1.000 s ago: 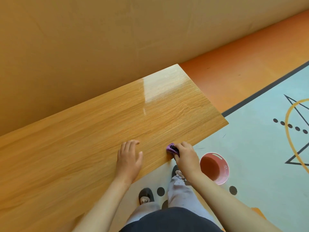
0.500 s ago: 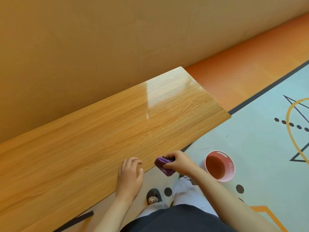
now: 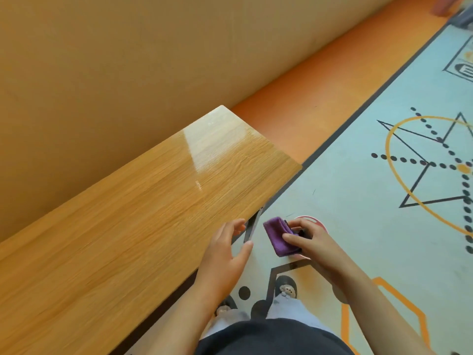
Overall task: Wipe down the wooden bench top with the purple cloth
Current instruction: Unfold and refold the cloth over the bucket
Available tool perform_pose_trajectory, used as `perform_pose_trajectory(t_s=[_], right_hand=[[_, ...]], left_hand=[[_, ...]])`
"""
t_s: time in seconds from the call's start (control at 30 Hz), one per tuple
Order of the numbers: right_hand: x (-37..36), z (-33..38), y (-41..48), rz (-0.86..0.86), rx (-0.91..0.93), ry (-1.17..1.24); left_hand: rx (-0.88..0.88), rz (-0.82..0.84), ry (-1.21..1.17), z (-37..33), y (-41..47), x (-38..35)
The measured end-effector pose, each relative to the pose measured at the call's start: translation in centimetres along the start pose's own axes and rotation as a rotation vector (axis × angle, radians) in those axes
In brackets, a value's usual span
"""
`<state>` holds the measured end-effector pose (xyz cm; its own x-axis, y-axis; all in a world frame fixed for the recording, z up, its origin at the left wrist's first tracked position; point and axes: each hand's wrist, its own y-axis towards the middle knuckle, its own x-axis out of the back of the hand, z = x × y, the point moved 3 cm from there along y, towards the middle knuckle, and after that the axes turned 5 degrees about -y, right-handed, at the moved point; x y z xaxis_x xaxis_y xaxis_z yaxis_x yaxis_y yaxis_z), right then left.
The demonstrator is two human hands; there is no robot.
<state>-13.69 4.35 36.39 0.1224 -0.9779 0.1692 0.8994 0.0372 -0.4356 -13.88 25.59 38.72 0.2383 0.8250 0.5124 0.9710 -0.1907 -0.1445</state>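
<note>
Right hand [image 3: 316, 243] holds purple cloth [image 3: 276, 235] off the bench, over a pink bucket [image 3: 311, 219].
Cloth is folded, pinched between thumb and curled fingers, just beside the front edge of the wooden bench top [image 3: 128, 226], not on it. Left hand [image 3: 225, 254] is loose and spread at that edge, holding nothing; contact unclear. Bench top is glossy light wood grain with window glare near its far end, set against a tan wall [image 3: 128, 60]. Orange floor [image 3: 307, 111], pale mat [image 3: 358, 196] with black and orange geometric lines and dots. Boxed mark [image 3: 463, 68] at the mat's far corner is too blurred to read.

Likely a playroom: geometric-print floor mat [image 3: 358, 201], orange floor [image 3: 307, 111], wooden bench [image 3: 128, 226].
</note>
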Motion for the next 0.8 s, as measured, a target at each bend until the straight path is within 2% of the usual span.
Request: perform_pose_trajectory(t_s=[0.2, 0.47, 0.6, 0.73, 0.8], right_hand=[[4.0, 1.1, -3.1, -0.003, 0.06, 0.021], [8.2, 2.5, -4.6, 0.029, 0.077, -0.005], [8.8, 3.2, -4.3, 0.164, 0.021, 0.016], [9.0, 3.6, -3.5, 0.174, -0.012, 0.097], [9.0, 3.3, -2.9, 0.165, -0.075, 0.246]], left_hand=[[-0.164, 0.132, -0.026, -6.0, 0.8, -4.1], [-0.35, 0.155, -0.019, -10.5, 2.8, -5.3], [-0.333, 0.195, -0.047, -10.9, 3.2, -5.3], [-0.218, 0.247, -0.285, -11.0, 3.5, -4.8], [-0.177, 0.271, -0.427, -11.3, 3.8, -4.5]])
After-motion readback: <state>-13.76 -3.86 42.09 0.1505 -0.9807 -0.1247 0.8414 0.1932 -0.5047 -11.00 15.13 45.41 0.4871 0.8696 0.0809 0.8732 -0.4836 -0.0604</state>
